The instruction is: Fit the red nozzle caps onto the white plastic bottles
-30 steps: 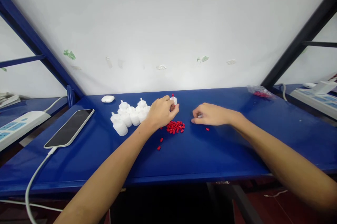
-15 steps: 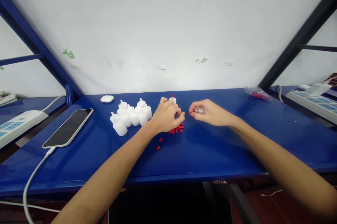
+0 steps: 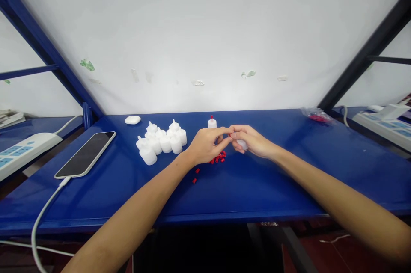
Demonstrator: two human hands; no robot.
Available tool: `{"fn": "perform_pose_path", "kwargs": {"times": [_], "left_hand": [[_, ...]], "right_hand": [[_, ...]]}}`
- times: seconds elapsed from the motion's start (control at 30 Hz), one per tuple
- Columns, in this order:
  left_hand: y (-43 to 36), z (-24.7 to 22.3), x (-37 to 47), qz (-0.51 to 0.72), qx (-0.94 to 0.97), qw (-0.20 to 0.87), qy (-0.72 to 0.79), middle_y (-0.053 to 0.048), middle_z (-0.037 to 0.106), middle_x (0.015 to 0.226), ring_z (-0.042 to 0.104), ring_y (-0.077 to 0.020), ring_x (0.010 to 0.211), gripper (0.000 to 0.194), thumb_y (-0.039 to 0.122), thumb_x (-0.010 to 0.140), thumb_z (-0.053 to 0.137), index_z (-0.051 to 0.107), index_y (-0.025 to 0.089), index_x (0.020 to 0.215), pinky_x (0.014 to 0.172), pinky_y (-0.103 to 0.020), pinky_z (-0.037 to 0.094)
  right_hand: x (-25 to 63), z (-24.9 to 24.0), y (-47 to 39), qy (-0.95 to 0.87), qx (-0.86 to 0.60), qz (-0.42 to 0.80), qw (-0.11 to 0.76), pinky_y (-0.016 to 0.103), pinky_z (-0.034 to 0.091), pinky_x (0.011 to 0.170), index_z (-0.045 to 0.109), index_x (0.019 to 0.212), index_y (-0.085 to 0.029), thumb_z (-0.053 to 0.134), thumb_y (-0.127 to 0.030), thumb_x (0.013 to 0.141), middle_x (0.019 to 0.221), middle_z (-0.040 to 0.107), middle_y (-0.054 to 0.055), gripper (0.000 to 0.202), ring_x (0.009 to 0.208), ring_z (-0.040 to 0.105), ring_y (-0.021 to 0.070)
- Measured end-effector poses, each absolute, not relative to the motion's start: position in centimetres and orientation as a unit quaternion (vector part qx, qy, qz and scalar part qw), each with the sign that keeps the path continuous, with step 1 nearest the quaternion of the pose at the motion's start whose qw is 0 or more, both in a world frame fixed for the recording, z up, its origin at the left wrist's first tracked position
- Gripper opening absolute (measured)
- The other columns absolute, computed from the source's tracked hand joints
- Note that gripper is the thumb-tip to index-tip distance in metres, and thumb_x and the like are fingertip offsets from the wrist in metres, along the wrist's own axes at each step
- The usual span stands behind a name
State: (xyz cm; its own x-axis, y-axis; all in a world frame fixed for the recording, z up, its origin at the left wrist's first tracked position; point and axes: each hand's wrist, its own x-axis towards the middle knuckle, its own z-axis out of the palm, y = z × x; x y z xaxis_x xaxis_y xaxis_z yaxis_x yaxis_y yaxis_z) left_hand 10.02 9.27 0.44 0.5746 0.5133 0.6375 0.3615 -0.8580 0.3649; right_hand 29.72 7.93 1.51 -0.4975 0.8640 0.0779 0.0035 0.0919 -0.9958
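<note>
Viewed remotely through the head camera, I record the right hand [image 3: 246, 139] with its grip closed around a small translucent white plastic bottle [image 3: 243, 145], held above the blue painted tabletop [image 3: 263, 187]. Fingers cover much of this bottle. From the part I can see, its long axis appears tilted, running from ten o'clock to four o'clock, with the body end at four; its nozzle is hidden.

I find the left hand [image 3: 209, 143] reaching in from nine o'clock, thumb and forefinger brought close together against the right fingertips. A small red plastic cap [image 3: 230, 135] shows where the two hands meet. I cannot tell whether the left grip pinches it.

From the left hand, I note at twelve o'clock a white plastic bottle with a red tip [image 3: 212, 123], upright, long axis vertical. At five o'clock lies a pile of small red plastic caps [image 3: 221, 157], partly hidden by that hand, and at seven o'clock two loose red caps [image 3: 194, 181]. At nine o'clock I log a cluster of white nozzle-topped bottles [image 3: 166, 144], standing close together with nozzles pointing up. Farther out at nine lies a dark-screened phone [image 3: 85, 155].
</note>
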Motion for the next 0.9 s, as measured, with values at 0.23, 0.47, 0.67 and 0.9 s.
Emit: {"fn": "perform_pose_path", "kwargs": {"times": [0.23,0.47,0.67,0.9], "left_hand": [[9.3,0.6,10.4,0.442,0.847,0.097,0.28,0.007,0.06,0.057,0.052,-0.009,0.051,0.016,0.036,0.092,0.066,0.067,0.021,0.09,0.08,-0.033,0.044],[9.4,0.3,10.3,0.425,0.842,0.201,0.266,0.007,0.055,0.052,0.048,-0.0072,0.045,0.012,0.03,0.088,0.069,0.07,0.018,0.089,0.052,-0.021,0.04],[9.3,0.1,10.3,0.38,0.863,0.219,0.25,0.005,0.059,0.055,0.05,-0.0066,0.049,0.01,0.025,0.089,0.066,0.071,0.017,0.087,0.054,-0.02,0.039],[9.0,0.0,10.7,0.378,0.842,0.277,0.268,0.005,0.059,0.059,0.049,-0.0068,0.051,0.011,0.019,0.087,0.061,0.07,0.017,0.092,0.056,-0.019,0.04]], "right_hand": [[29.1,0.9,7.9,-0.668,-0.342,0.547,0.371,0.024,0.03,0.043,0.05,0.088,-0.021,0.032,-0.052,0.098,0.053,0.053,-0.004,0.037,0.044,0.044,0.0119],[29.1,0.1,8.1,-0.701,-0.357,0.494,0.37,0.025,0.034,0.052,0.049,0.087,-0.021,0.027,-0.05,0.101,0.057,0.052,-0.005,0.039,0.05,0.045,0.0122],[29.2,0.7,7.3,-0.743,-0.383,0.424,0.348,0.027,0.039,0.061,0.052,0.093,-0.021,0.036,-0.043,0.1,0.069,0.052,-0.003,0.028,0.062,0.048,0.0131],[29.2,0.9,6.9,-0.78,-0.375,0.343,0.365,0.027,0.034,0.059,0.045,0.095,-0.023,0.041,-0.021,0.09,0.069,0.053,-0.005,0.007,0.059,0.045,0.0131]]}}
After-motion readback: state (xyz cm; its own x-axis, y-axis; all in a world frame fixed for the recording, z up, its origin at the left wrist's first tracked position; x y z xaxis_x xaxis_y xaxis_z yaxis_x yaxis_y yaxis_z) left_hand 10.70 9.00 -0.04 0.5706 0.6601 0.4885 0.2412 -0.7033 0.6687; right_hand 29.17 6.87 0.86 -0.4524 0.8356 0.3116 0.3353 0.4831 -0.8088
